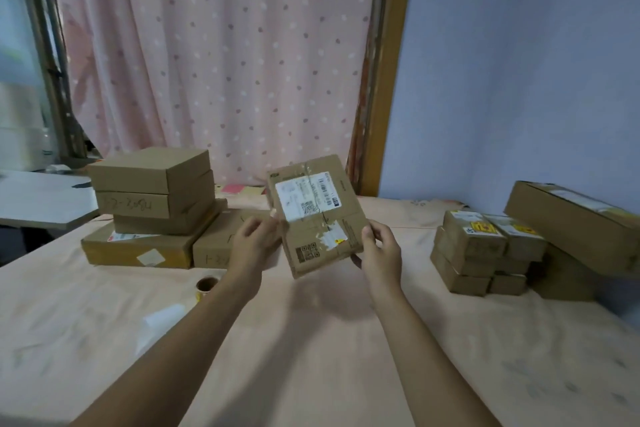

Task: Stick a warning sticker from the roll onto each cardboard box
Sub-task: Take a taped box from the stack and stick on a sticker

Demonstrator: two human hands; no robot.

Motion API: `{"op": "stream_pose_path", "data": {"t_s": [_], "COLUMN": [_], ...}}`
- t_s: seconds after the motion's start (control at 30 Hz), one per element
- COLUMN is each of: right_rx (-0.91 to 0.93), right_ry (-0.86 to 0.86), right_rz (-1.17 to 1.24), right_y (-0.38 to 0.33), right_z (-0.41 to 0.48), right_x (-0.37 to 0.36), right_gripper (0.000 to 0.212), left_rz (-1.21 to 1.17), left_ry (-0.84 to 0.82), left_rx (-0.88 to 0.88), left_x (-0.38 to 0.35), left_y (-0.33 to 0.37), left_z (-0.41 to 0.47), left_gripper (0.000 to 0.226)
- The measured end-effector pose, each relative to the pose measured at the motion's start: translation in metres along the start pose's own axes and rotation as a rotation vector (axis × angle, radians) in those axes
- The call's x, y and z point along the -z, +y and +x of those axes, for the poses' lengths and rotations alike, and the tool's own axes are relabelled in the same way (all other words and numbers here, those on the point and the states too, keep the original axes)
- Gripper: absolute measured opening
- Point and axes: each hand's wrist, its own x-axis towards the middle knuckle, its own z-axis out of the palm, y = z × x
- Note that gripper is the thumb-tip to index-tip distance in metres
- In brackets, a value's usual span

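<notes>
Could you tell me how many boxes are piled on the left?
5: top box, second box and third box stacked on a flat box, a side box beside it; others may be hidden.

I hold a cardboard box (317, 215) above the middle of the table (311, 374), my left hand (254, 239) at its left edge and my right hand (381, 250) at its lower right corner. Behind my left hand a stack of boxes (152, 191) sits on the table. The sticker roll (206, 286) lies in front of that stack, just left of my left forearm. Well apart to the right stands a pile of small boxes (485, 246), and a long box (571, 222) lies tilted on other boxes beside it. A curtain (225, 62) hangs behind the table.
</notes>
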Motion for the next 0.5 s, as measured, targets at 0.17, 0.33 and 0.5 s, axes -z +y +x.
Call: {"op": "stream_pose_path", "data": {"t_s": [0.17,0.33,0.5], "right_rx": [0.062,-0.024,-0.196], "right_ry": [-0.026,0.064,0.049], "right_rz": [-0.109,-0.047,0.060], "right_y": [0.008,0.012,0.012], "right_z": [-0.009,-0.004,-0.012], "right_x": [0.020,0.038,0.034], "right_gripper": [0.020,0.041,0.049], "left_rz": [-0.041,0.064,0.201], "left_ry": [0.054,-0.059,0.031], "left_rx": [-0.029,0.010,0.065], "left_x": [0.011,0.030,0.036], "left_y": [0.012,-0.005,-0.028], "left_z": [0.000,-0.011,-0.027], "left_gripper": [0.058,0.030,0.037]}}
